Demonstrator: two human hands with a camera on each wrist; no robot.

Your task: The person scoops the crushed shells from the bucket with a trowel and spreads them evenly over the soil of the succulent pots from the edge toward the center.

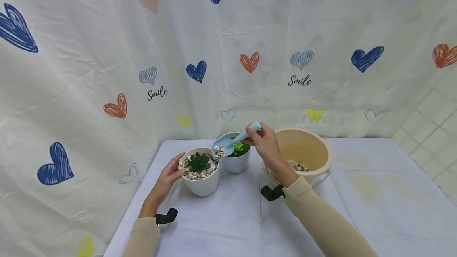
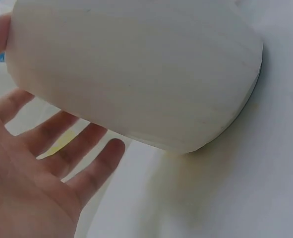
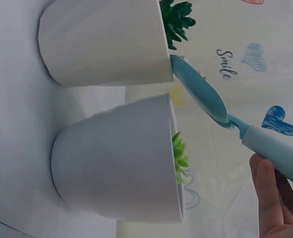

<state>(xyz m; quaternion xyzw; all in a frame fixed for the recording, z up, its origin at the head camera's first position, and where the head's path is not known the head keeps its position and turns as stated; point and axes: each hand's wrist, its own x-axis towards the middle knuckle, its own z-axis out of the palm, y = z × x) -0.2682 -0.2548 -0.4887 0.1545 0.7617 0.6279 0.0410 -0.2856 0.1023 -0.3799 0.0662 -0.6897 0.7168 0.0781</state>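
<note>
my right hand (image 1: 265,146) is pinching the pale blue scoop (image 1: 226,142), while my left hand (image 1: 167,177) is resting loosely spread against the white pot (image 1: 201,184). between them, the scoop is leaning its tip at the pot's rim, so early tipping could, i'm judging, be spilling pebbles (image 1: 219,153) outside; its shallow blade is carrying a mottled, pale-and-brown load.

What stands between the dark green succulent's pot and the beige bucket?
In the head view, another white pot, with a light green plant, stands there; the right hand, holding the blue scoop, reaches over that stretch.
</note>
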